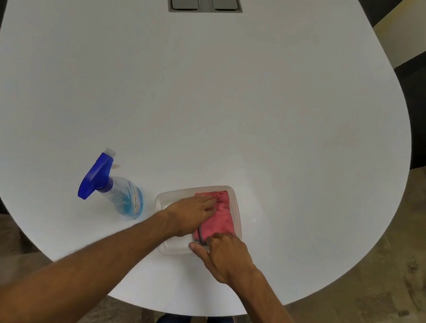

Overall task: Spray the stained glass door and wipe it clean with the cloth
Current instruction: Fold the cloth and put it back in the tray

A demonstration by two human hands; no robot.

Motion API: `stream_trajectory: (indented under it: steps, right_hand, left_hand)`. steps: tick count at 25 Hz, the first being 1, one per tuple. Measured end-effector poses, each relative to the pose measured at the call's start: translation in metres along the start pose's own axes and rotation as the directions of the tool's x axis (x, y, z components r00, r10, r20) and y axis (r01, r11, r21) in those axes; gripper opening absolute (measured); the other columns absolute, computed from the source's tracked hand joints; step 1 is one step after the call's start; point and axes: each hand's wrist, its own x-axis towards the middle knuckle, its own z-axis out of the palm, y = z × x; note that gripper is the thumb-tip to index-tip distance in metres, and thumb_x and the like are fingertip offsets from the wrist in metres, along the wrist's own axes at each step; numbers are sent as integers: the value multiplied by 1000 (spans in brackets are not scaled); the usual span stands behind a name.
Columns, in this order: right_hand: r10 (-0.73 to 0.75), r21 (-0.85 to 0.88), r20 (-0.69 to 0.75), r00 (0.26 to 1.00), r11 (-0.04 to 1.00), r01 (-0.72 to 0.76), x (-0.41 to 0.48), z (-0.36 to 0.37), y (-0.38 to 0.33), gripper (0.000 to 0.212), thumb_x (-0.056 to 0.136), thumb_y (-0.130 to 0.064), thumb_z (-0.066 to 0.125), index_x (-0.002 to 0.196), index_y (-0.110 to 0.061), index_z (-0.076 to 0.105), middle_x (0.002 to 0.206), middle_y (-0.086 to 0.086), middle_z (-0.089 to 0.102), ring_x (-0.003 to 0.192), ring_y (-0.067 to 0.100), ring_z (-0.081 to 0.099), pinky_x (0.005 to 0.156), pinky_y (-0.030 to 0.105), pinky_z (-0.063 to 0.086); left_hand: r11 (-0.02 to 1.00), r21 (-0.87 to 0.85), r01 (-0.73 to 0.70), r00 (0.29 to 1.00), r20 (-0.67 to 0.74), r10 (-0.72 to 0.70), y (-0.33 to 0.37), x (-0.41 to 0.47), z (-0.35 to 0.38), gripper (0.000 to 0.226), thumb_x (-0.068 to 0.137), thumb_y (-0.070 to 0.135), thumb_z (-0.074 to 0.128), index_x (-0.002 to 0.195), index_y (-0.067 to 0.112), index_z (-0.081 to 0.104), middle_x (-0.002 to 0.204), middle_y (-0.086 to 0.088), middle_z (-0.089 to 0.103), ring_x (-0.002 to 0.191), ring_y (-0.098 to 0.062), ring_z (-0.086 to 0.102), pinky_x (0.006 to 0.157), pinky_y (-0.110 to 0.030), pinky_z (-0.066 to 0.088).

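Two hands, left hand [191, 215] and right hand [221, 255], seemingly pressing cloth [217, 218].

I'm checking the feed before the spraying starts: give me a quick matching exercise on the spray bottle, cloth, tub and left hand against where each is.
Things:
1. spray bottle
2. pink cloth
3. clear tub
4. left hand

Places:
A. lying inside the tub
B. on the white table, under both hands
C. pressing on the cloth
D. standing left of the tub, untouched

Pairs: 1-D, 2-A, 3-B, 4-C
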Motion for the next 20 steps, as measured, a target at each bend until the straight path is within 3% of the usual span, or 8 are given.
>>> stream_trajectory:
  steps: [3, 5, 7, 9, 13, 16, 18, 20]
  right_hand:
    - [-14, 17, 10, 1000, 1000, 13, 3, 2, 1, 62, 101, -65, 36, 122, -13, 63, 108, 8, 72, 97, 24, 67, 104, 35, 49]
    - [-40, 95, -4, 999, 995, 40, 2, -2, 3, 55, 103, -57, 42, 121, -10, 63, 106, 11, 71, 95, 27, 68, 95, 35, 52]
    - [-89, 133, -81, 993, 986, 99, -1, -9, 7, 42, 106, -45, 47, 119, -9, 66, 107, 12, 72, 94, 30, 68, 89, 36, 54]
    - [-82, 149, -191, 978, 983, 111, -4, -17, 9, 34, 106, -35, 50, 126, -13, 66, 118, 9, 72, 104, 29, 68, 94, 34, 52]
    - [-65, 317, -335, 940, 932, 177, 8, -39, -14, 36, 104, -34, 52, 134, -18, 63, 130, 1, 68, 116, 20, 64, 96, 20, 44]
    - [-154, 340, -387, 909, 893, 296, 30, -47, -57, 42, 97, -34, 67, 134, -16, 63, 132, 3, 65, 116, 20, 64, 98, 32, 52]
    - [-220, 340, -322, 921, 881, 330, 45, -45, -87, 59, 90, -40, 75, 142, -18, 55, 139, 4, 58, 122, 19, 59, 99, 30, 50]
    - [-282, 319, -213, 936, 885, 339, 60, -39, -117, 80, 85, -46, 79, 150, -18, 44, 148, 6, 48, 129, 21, 52, 98, 24, 42]
  left_hand:
    - [996, -36, 80, 995, 63, -77, 1, -4, 1, 63, 108, 27, 43, 161, 14, 13, 170, -6, 8, 157, -21, 10, 124, -27, 2]
    - [996, -76, 54, 998, 44, -51, 6, -6, -1, 61, 108, 27, 43, 161, 17, 15, 170, -4, 9, 157, -20, 11, 123, -25, 3]
    - [986, -155, 67, 992, -96, -83, 15, -15, -8, 53, 108, 34, 40, 158, 24, 27, 168, 0, 23, 152, -18, 26, 120, -21, 12]
    - [951, -256, 171, 945, -230, -232, 29, -32, -17, 46, 105, 42, 43, 151, 32, 43, 159, 5, 42, 137, -13, 45, 114, -21, 26]
    - [867, -437, 238, 803, -414, -429, 45, -81, -26, 48, 98, 8, 57, 143, 21, 54, 152, -4, 50, 137, -22, 51, 111, -30, 41]
    - [697, -643, 319, 597, -434, -674, 53, -121, -22, 43, 98, 12, 63, 140, 12, 55, 145, -8, 56, 132, -24, 57, 108, -24, 44]
    - [578, -726, 373, 470, -390, -792, 55, -149, -17, 43, 98, 20, 61, 139, 10, 55, 139, -8, 61, 125, -22, 62, 107, -27, 49]
    - [555, -726, 406, 368, -426, -826, 51, -176, -10, 37, 97, 18, 61, 133, 10, 60, 129, -8, 67, 113, -22, 68, 96, -36, 58]
